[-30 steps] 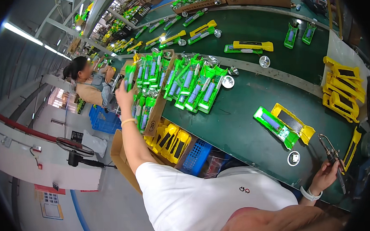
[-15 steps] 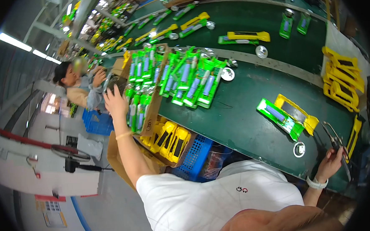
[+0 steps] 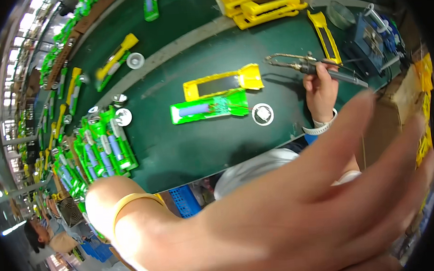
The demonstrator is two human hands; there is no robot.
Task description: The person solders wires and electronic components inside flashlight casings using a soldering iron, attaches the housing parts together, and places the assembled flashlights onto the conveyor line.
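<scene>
My left hand (image 3: 280,215) looms large and blurred across the lower foreground, a yellow band on its wrist. Its fingers are spread and nothing shows in them. At the right, my right hand (image 3: 322,90) grips a soldering iron (image 3: 299,66) with a bent metal wire along it, its tip pointing left. Left of that tip, a yellow frame-like cover (image 3: 219,86) lies on the green bench (image 3: 203,151). Touching its near side is a green housing (image 3: 209,109) with a blue cylindrical cell and wires. A round white disc (image 3: 262,114) lies at the housing's right end.
Several green housings (image 3: 105,148) are heaped at the left. Yellow covers (image 3: 264,8) are stacked at the back, with a single one (image 3: 325,36) near a blue box-like device (image 3: 367,44). A blue basket (image 3: 185,201) stands below the bench edge. Another person (image 3: 48,232) is at lower left.
My view has swung toward the right of the bench. My left hand has come from the box of housings to close in front of the view. My right hand still holds the soldering iron.
</scene>
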